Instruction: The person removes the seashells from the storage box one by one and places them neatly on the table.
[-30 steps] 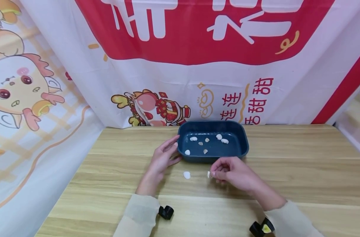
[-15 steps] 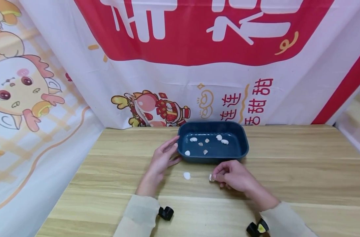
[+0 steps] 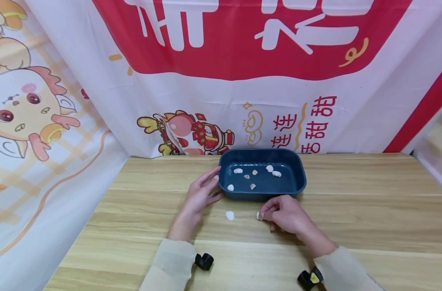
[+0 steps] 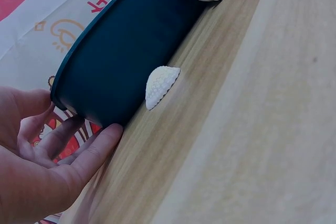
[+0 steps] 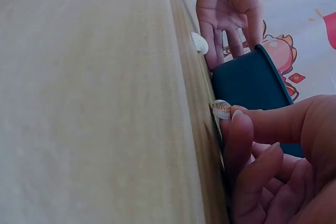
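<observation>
A small ribbed seashell [image 5: 222, 109] with brownish bands is pinched between the thumb and forefinger of my right hand [image 3: 284, 214], low over the table before the tub. My left hand [image 3: 199, 196] rests its outstretched fingers against the left end of a dark blue rectangular tub [image 3: 261, 196]. Between the hands a white seashell [image 4: 161, 85] lies on the wood, just in front of the tub. Inside the tub are several shells, among them a white shell [image 3: 238, 171] at the left and a small brownish shell [image 3: 253, 186] near the front wall.
The tub stands at the back of the wooden table [image 3: 370, 214], close to a printed white and red cloth [image 3: 221, 93] that hangs behind it. Another patterned cloth [image 3: 43, 169] hangs along the left side. Black wrist cameras [image 3: 204, 262] sit at both sleeves.
My right hand has come slightly down and nearer with the pinched shell, then stayed almost in place. The left hand, the tub and the white shell on the table have not moved.
</observation>
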Demonstrator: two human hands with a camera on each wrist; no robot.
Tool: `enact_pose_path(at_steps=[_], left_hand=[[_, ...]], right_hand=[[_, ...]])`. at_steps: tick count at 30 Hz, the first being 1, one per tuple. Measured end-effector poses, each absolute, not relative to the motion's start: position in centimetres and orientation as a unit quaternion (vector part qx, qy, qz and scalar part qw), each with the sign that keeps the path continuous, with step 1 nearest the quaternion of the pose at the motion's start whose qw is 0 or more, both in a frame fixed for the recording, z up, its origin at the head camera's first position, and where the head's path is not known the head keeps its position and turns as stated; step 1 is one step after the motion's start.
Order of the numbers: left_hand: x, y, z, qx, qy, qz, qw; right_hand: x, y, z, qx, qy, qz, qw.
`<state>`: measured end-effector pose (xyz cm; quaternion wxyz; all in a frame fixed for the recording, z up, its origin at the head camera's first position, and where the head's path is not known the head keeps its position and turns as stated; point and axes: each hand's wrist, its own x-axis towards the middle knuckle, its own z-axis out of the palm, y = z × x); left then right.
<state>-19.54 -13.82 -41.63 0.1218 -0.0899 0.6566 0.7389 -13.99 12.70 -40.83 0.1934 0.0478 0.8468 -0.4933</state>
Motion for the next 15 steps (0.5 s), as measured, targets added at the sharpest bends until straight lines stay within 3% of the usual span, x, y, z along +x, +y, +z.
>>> enact_pose_path(at_steps=[15], left_hand=[[-19.52, -13.76, -41.55, -0.097, 0.654, 0.740, 0.122]], right_hand=[[-13.88, 12.37, -41.02, 0.051, 0.851, -0.491, 0.177]])
